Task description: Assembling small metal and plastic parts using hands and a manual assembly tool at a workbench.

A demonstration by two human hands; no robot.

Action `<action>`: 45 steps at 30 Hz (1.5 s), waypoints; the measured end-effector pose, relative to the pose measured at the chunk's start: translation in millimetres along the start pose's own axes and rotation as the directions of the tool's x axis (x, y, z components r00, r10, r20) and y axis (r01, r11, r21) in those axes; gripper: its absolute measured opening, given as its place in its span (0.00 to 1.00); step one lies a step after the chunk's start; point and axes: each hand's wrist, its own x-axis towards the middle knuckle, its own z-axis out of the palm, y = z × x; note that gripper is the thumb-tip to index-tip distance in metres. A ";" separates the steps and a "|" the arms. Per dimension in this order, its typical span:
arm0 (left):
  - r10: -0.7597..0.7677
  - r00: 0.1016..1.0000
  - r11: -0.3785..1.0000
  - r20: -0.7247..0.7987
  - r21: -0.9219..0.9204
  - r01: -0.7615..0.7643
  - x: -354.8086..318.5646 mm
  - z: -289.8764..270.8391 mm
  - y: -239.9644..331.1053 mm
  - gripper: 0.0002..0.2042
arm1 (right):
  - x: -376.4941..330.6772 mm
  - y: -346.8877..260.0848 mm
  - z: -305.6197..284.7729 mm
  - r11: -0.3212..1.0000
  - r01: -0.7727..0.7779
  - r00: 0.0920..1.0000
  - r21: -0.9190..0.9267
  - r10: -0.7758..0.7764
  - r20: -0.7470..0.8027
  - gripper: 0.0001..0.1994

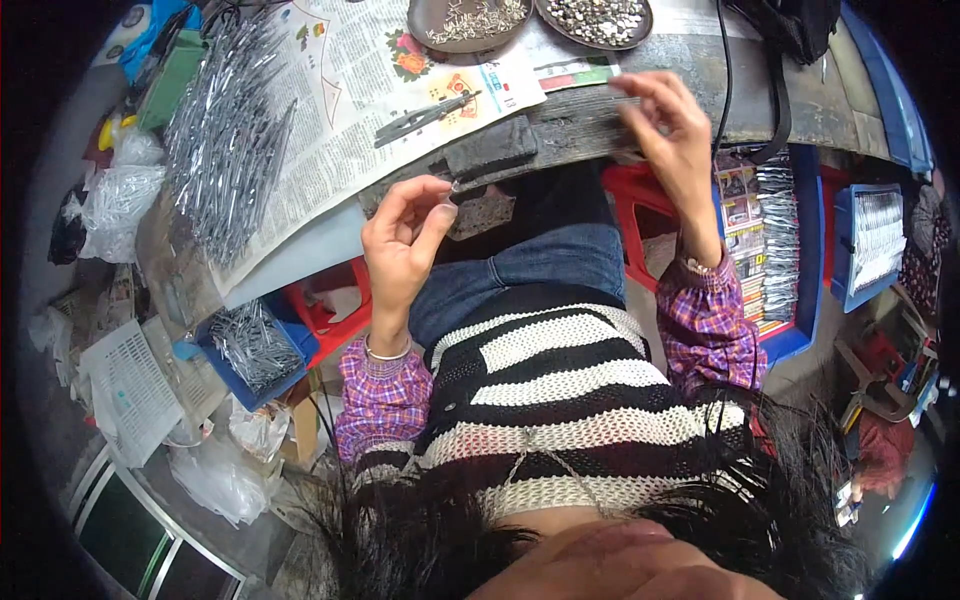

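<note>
We note left hand pinching a tiny metal piece; right hand gripping thin metal strips. Beyond both, round trays hold small shiny bits.

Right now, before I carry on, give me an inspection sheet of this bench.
Surface: worktable partly covered by a newspaper.
Job's things: left hand pinches a small metal piece; right hand fingers thin metal strips at the table edge.
Clutter: heap of metal pins, two dishes of small parts, dark block, tweezer-like tool.
Grippers: both hands pinching.
Cables: black cable across the table.
Surroundings: blue trays of metal parts, red stool, plastic bags.
</note>
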 end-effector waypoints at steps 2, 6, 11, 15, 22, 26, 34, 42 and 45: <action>-0.006 1.000 1.000 0.001 -0.013 0.006 1.4 2.2 -1.4 0.10 | 14.3 6.5 -0.3 0.992 0.095 0.991 -0.088 -0.102 -0.084 0.13; -0.026 1.000 0.999 0.004 -0.031 0.026 1.8 6.1 1.0 0.10 | 32.3 24.3 2.7 0.917 0.185 0.975 -0.352 -0.216 -0.051 0.17; -0.019 1.000 1.000 0.019 -0.005 0.019 -1.3 2.9 -0.4 0.10 | 41.4 29.8 5.4 0.888 0.252 0.957 -0.385 -0.289 -0.040 0.14; -0.038 0.998 0.997 0.051 0.065 0.035 -0.6 2.0 -1.5 0.10 | 38.7 21.6 4.7 0.924 0.136 0.990 -0.357 -0.138 0.020 0.15; 0.023 0.998 0.997 0.061 0.078 -0.027 -2.4 5.1 2.3 0.10 | 46.9 20.8 -2.0 0.895 0.209 0.977 -0.394 -0.204 0.055 0.11; 0.039 0.997 0.998 0.060 0.052 -0.042 -2.2 4.3 3.4 0.10 | 54.2 22.8 -4.1 0.892 0.233 0.973 -0.388 -0.212 0.097 0.11; -0.039 0.995 0.994 0.092 -0.098 0.048 -2.9 3.7 -6.2 0.10 | 51.7 21.6 -5.2 0.871 0.214 0.976 -0.443 -0.205 0.069 0.13; -0.027 0.997 0.995 0.067 -0.096 0.034 -5.2 3.3 -10.3 0.11 | 53.7 21.0 -4.8 0.891 0.239 0.971 -0.387 -0.227 0.075 0.08; -0.046 0.997 0.989 0.058 -0.136 0.053 -3.6 7.8 -6.9 0.11 | 53.1 18.2 -5.8 0.899 0.233 0.972 -0.371 -0.223 0.071 0.10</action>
